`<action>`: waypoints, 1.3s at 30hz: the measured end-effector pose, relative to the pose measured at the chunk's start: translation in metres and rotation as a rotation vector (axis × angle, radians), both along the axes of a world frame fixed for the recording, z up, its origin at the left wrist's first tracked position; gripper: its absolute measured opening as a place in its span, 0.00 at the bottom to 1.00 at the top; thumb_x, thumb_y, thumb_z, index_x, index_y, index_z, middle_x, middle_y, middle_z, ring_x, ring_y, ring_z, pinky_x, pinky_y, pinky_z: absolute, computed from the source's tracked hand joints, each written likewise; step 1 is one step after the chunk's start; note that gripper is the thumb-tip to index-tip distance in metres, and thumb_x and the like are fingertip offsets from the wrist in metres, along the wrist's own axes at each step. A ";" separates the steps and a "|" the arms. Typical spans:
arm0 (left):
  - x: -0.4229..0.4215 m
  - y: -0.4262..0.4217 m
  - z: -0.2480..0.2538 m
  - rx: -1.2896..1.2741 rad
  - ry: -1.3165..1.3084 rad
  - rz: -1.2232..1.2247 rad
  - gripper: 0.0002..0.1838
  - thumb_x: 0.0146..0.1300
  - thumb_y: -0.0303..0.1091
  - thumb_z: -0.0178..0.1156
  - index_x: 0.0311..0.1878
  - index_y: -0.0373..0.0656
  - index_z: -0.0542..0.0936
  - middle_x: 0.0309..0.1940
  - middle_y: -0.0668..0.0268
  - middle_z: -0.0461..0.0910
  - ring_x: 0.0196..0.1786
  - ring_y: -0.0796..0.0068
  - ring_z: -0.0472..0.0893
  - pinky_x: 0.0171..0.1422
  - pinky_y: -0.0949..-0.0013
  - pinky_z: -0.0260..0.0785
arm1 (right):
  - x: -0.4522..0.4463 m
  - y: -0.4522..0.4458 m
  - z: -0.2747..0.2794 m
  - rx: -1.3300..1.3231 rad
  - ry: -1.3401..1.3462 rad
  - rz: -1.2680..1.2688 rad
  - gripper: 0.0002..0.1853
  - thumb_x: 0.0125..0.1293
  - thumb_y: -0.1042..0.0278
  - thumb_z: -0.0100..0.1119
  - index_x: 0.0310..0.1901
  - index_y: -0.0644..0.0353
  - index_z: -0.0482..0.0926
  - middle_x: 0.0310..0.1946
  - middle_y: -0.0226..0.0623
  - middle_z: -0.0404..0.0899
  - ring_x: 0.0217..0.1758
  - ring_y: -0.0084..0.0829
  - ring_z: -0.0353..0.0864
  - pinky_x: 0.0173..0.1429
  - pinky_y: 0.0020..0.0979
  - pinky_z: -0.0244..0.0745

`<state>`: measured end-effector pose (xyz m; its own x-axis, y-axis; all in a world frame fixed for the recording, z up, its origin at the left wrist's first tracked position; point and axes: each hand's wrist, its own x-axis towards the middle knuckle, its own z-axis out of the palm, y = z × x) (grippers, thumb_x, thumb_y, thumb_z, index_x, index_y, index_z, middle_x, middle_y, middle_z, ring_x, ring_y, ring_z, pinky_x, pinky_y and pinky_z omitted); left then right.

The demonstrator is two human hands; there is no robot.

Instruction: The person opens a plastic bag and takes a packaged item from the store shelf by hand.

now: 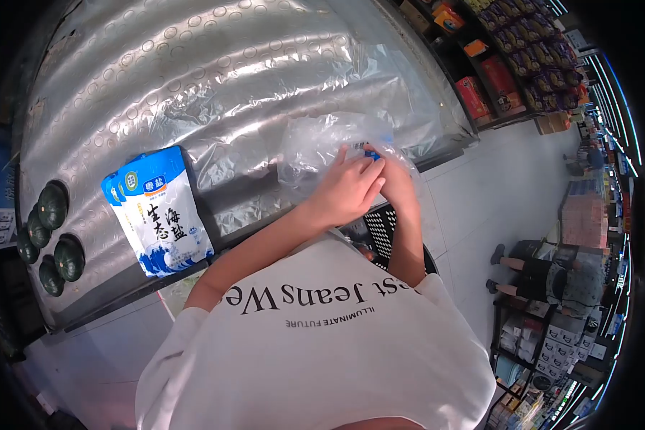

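My left hand [350, 188] and my right hand [398, 179] meet over the counter's front edge, with fingers bent together at a clear plastic bag [308, 150]. Both hands grip the bag's material near a small blue piece [371, 153]; most of that piece is hidden by my fingers. Through the crumpled plastic some small print shows, too small to read. To the left of my hands, blue and white salt pouches [166, 218] lie overlapped on the metal counter [122, 93].
Several dark green squashes [52, 206] lie at the counter's left end. A black basket [381, 233] is partly visible below my hands. Stocked shelves [480, 86] stand beyond the counter at the upper right. Another person [541, 278] is farther off at the right, near more shelving.
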<state>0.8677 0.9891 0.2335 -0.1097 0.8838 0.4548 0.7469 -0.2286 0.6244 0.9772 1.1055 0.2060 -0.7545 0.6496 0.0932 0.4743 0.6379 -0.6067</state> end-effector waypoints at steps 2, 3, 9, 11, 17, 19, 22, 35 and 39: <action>-0.004 0.014 -0.008 -0.317 -0.045 0.059 0.12 0.61 0.36 0.50 0.39 0.36 0.75 0.35 0.52 0.78 0.38 0.53 0.78 0.44 0.56 0.71 | 0.005 0.013 -0.008 0.113 0.021 -0.013 0.16 0.52 0.71 0.56 0.44 0.64 0.74 0.41 0.52 0.74 0.47 0.51 0.73 0.50 0.40 0.69; -0.007 0.020 -0.009 -0.401 0.005 0.102 0.12 0.60 0.36 0.50 0.39 0.36 0.75 0.33 0.53 0.78 0.37 0.53 0.78 0.41 0.56 0.71 | 0.002 0.016 -0.003 0.082 0.024 -0.079 0.16 0.52 0.71 0.56 0.45 0.64 0.73 0.43 0.52 0.73 0.48 0.51 0.72 0.50 0.40 0.69; -0.021 0.035 -0.015 -0.390 0.066 0.339 0.22 0.50 0.35 0.59 0.50 0.41 0.72 0.34 0.49 0.77 0.36 0.50 0.78 0.40 0.54 0.71 | -0.009 0.035 0.012 -0.131 -0.034 -0.122 0.19 0.53 0.64 0.58 0.45 0.64 0.71 0.43 0.51 0.73 0.48 0.50 0.73 0.52 0.39 0.67; -0.029 0.031 -0.018 -0.439 0.046 0.308 0.30 0.47 0.34 0.61 0.57 0.43 0.68 0.40 0.47 0.76 0.42 0.49 0.77 0.45 0.54 0.70 | -0.012 0.043 0.011 -0.205 -0.058 -0.150 0.22 0.53 0.60 0.59 0.47 0.62 0.71 0.43 0.50 0.75 0.49 0.48 0.74 0.52 0.38 0.68; -0.047 0.027 -0.005 -0.476 0.074 0.318 0.43 0.43 0.30 0.62 0.67 0.46 0.56 0.55 0.46 0.65 0.57 0.49 0.68 0.58 0.57 0.63 | -0.020 0.053 0.014 -0.223 -0.169 -0.041 0.19 0.53 0.60 0.60 0.43 0.63 0.74 0.38 0.49 0.78 0.44 0.45 0.77 0.48 0.36 0.70; -0.052 0.022 -0.011 -0.298 0.085 0.279 0.38 0.41 0.26 0.60 0.62 0.42 0.62 0.54 0.49 0.69 0.55 0.51 0.70 0.56 0.58 0.65 | -0.019 0.053 0.003 -0.195 -0.037 0.036 0.15 0.53 0.65 0.59 0.42 0.64 0.76 0.37 0.49 0.78 0.42 0.46 0.77 0.47 0.36 0.70; -0.061 0.011 0.003 -0.328 -0.085 0.139 0.40 0.40 0.27 0.61 0.63 0.44 0.63 0.55 0.52 0.68 0.59 0.52 0.67 0.62 0.59 0.59 | -0.015 0.047 0.016 -0.195 -0.112 0.199 0.12 0.53 0.72 0.57 0.40 0.63 0.77 0.36 0.49 0.78 0.40 0.49 0.76 0.45 0.38 0.71; -0.072 0.000 0.032 -0.340 -0.152 0.054 0.43 0.45 0.54 0.66 0.61 0.40 0.64 0.58 0.50 0.67 0.63 0.56 0.64 0.64 0.62 0.56 | -0.010 0.022 0.089 0.252 0.309 0.699 0.14 0.44 0.81 0.58 0.36 0.64 0.78 0.30 0.40 0.79 0.31 0.40 0.78 0.36 0.34 0.74; -0.077 -0.019 0.054 -0.564 -0.277 0.068 0.40 0.49 0.50 0.65 0.62 0.40 0.64 0.60 0.52 0.66 0.63 0.56 0.65 0.65 0.62 0.55 | -0.011 0.023 0.091 0.136 0.322 0.622 0.09 0.48 0.81 0.58 0.34 0.64 0.79 0.29 0.39 0.80 0.26 0.36 0.79 0.29 0.29 0.73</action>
